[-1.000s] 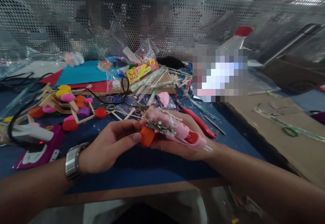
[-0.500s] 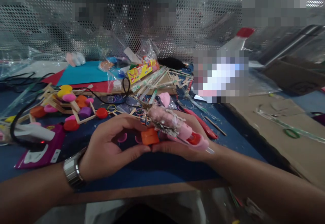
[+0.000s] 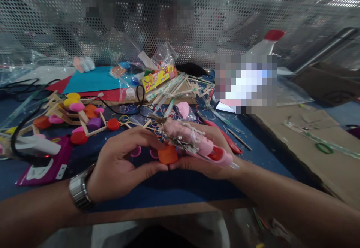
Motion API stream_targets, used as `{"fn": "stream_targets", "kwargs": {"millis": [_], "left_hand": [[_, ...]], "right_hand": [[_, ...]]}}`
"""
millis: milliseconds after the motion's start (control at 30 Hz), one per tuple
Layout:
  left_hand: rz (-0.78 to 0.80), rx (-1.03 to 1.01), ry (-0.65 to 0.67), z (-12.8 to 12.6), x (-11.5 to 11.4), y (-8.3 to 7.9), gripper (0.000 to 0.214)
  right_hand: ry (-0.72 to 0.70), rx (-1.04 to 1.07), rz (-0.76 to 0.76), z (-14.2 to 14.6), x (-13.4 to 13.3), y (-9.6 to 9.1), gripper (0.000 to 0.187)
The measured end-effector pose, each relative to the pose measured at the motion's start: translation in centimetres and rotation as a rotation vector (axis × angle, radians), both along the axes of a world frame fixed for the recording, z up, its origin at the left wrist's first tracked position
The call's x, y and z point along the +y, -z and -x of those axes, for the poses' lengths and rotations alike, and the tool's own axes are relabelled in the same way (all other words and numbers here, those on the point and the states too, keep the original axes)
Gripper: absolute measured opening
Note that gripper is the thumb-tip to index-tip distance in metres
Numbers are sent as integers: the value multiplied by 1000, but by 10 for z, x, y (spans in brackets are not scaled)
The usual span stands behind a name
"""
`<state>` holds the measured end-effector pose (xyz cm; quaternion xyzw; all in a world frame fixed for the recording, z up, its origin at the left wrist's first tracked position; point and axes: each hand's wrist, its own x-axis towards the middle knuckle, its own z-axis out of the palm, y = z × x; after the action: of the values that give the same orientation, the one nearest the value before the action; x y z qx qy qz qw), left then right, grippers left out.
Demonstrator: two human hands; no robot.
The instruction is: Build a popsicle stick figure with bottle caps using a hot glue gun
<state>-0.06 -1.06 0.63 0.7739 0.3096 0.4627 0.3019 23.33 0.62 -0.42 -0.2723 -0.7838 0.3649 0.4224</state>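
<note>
I record the right hand (image 3: 209, 171) gripping a pink plastic glue gun (image 3: 184, 131) above the blue surface (image 3: 197, 192). The left hand (image 3: 116, 162) curls beside an orange block-like piece (image 3: 168, 155); its grasp I cannot tell. Pale wooden-stick frames (image 3: 81, 117) with coloured round pieces (image 3: 95, 123) lie left, a red-handled tool (image 3: 223, 134) beyond the right hand.

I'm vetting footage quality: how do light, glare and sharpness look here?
Head view: dim overall, with shadow on the blue tabletop near its front edge; glints on the metal watch; pixel blocks over a bright patch; pink tool slightly soft.
</note>
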Motion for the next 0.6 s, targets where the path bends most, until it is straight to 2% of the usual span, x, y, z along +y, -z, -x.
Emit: {"fn": "stream_targets", "kwargs": {"millis": [200,600], "left_hand": [[85,10,-23,1,-3,-1,19],[33,31,-82,0,-6,-6,20]], "right_hand": [[-12,-10,-31,-1,1,-1,31],[-8,13,36,0,2,2,33]]}}
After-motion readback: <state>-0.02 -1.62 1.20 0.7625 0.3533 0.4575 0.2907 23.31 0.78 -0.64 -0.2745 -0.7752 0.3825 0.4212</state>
